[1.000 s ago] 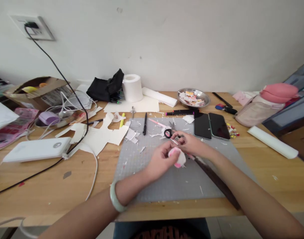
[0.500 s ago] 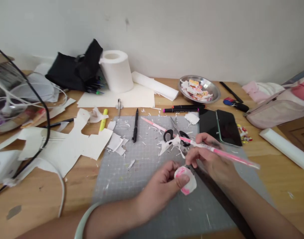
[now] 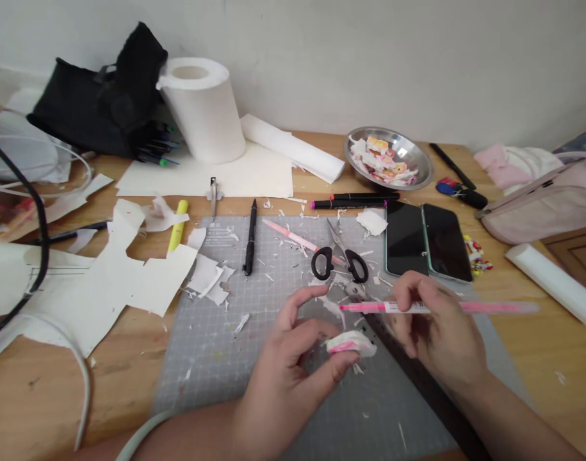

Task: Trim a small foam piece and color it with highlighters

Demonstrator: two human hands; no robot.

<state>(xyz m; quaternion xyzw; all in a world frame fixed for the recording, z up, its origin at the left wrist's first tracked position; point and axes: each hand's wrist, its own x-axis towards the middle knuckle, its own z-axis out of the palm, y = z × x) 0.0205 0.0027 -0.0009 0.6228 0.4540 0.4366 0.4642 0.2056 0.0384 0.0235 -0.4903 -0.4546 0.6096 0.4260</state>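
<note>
L hand [image 3: 280, 384], above mid-mat [image 3: 211, 365]: thumb and fingertips closed in a pinch on a small white piece [image 3: 353, 344] w/ pink patches; index finger raised clear of it. R hand [image 3: 446, 342], twd mat's right edge: fingers closed round a pink pen [image 3: 494, 308], tip pointing left, nr the white piece but apart. On mat: scissors [image 3: 339, 244] approx. centred nr far edge; black pen [image 3: 251, 240] nr far-left corner; phones [image 3: 405, 237] side by side at far-right corner. Metal bowl [image 3: 421, 161] w/ scraps [image 3: 382, 160]: beyond mat, nr back edge of table [image 3: 129, 390].
</note>
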